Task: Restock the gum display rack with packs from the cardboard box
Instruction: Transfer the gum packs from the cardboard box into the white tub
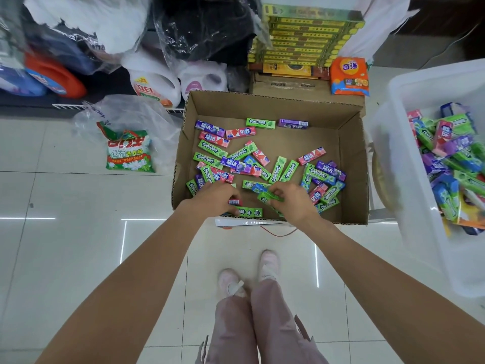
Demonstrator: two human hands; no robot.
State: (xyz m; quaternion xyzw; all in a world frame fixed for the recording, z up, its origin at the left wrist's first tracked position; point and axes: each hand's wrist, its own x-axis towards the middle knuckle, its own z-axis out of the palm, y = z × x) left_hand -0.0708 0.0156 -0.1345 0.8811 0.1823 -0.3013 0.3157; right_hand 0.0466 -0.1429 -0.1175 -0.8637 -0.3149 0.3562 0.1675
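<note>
- The cardboard box sits open on the tiled floor, straight ahead of the person's feet, its bottom strewn with loose gum packs in green, pink, purple and blue wrappers.
- The left hand reaches into the near left part of the box, fingers curled round a small pack with a pink-and-blue end, and lies just above a green Doublemint pack by the near wall.
- The right hand is in the near middle of the box, fingers curled and pinching a green gum pack, with further green packs under it.
- A clear plastic bin stands to the right of the box, well filled with mixed gum packs; no rack can be made out.
- Behind the box rises a stack of flat yellow-green cartons, with an orange packet beside it.
- To the left lie a bag of washing powder in clear plastic, white detergent jugs and an orange jug.
- Pink trousers and pale shoes show at the bottom.
</note>
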